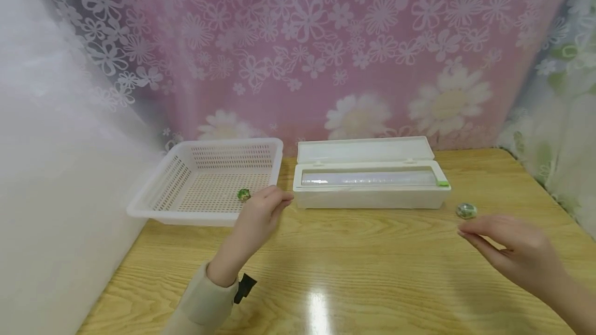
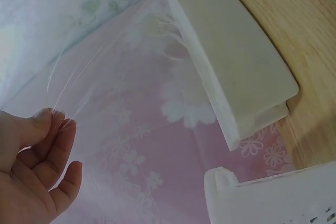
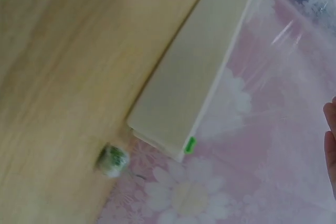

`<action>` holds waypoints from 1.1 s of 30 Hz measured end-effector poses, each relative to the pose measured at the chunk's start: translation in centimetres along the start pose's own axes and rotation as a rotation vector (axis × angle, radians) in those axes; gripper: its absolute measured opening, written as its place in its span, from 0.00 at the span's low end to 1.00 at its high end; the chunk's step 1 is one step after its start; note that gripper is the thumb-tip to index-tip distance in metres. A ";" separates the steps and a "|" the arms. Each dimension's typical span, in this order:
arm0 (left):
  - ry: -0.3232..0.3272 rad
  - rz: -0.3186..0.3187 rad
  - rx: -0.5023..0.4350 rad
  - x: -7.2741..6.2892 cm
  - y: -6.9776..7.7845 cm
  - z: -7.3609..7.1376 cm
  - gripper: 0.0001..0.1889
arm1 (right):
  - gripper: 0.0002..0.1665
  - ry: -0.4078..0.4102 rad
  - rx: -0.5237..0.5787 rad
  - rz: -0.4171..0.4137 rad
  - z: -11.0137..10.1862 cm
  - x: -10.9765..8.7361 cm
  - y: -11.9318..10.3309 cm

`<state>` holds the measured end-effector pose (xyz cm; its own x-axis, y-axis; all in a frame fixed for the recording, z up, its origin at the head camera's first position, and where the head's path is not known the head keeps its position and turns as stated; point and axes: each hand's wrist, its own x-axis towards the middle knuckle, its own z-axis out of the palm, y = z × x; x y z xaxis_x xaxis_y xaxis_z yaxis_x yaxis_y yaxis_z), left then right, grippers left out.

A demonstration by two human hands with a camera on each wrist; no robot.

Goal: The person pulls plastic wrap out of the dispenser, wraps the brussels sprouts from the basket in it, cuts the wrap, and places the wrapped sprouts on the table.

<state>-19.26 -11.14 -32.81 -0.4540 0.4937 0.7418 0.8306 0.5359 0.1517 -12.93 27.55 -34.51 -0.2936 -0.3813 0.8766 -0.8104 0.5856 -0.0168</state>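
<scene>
My left hand (image 1: pixel 258 213), at the front right of the white basket, pinches clear cling film (image 2: pixel 79 80) between thumb and fingertips. Far to the right, my right hand (image 1: pixel 514 249) has its thumb and forefinger brought together on the film too, low over the table; faint streaks of it show in the right wrist view. Between the hands stands a white cling film box (image 1: pixel 370 198), lid up, with the film roll (image 1: pixel 368 178) inside. A small green vegetable wrapped in film (image 1: pixel 466 211) lies just beyond my right fingertips.
The white slotted basket (image 1: pixel 205 216) stands left of the box, with one small green vegetable (image 1: pixel 243 194) in it. A green slider (image 1: pixel 442 183) sits at the box's right end. A flowered curtain (image 1: pixel 298 66) hangs behind the wooden table (image 1: pixel 372 273).
</scene>
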 end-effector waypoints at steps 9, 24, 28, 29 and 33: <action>-0.185 0.001 0.006 -1.6 0.8 0.1 0.04 | 0.19 -0.122 0.129 -0.054 1.0 -2.6 -0.6; -0.510 0.090 0.007 -5.3 1.2 3.2 0.03 | 0.23 -0.512 0.461 0.141 1.2 -8.3 2.3; -0.617 0.144 0.028 -5.6 1.2 4.1 0.02 | 0.26 -0.576 0.467 0.171 1.2 -8.9 3.0; -0.640 0.159 0.035 -5.7 1.2 4.4 0.02 | 0.26 -0.588 0.470 0.174 1.2 -9.0 3.2; -0.711 0.207 0.047 -5.8 0.9 5.1 0.03 | 0.23 -0.635 0.486 0.183 1.2 -9.2 3.7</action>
<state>-17.53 -10.00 -40.35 -0.4019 0.9036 0.1480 0.9145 0.4044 0.0145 -13.82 32.39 -43.21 -0.5558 -0.7273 0.4025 -0.8079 0.3587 -0.4675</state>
